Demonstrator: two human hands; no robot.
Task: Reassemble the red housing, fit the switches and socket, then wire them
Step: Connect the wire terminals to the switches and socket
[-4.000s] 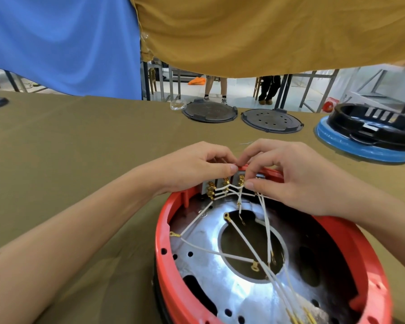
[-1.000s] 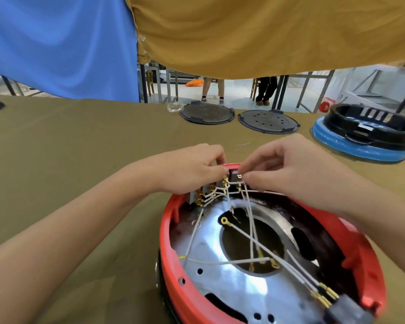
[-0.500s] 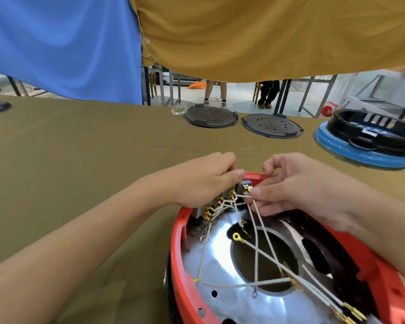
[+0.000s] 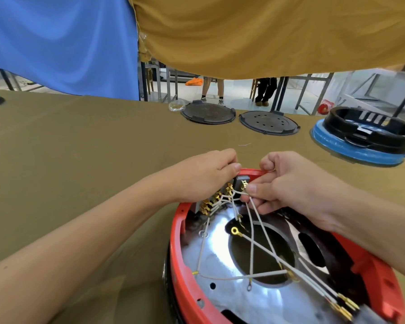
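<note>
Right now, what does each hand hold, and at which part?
Right hand pinches a white wire near its terminal end. Left hand grips the red housing at its far rim.

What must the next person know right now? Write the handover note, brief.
Left hand: fingers curled over the switches at the far rim of the red housing, steadying them.
Right hand: pinching a white wire at a switch terminal.
Done: switches seated in the housing, several gold terminals already wired.
Left: loose ring-terminal wires lie across the metal plate; connectors at the near right look unattached. Socket state cannot be judged.
</note>
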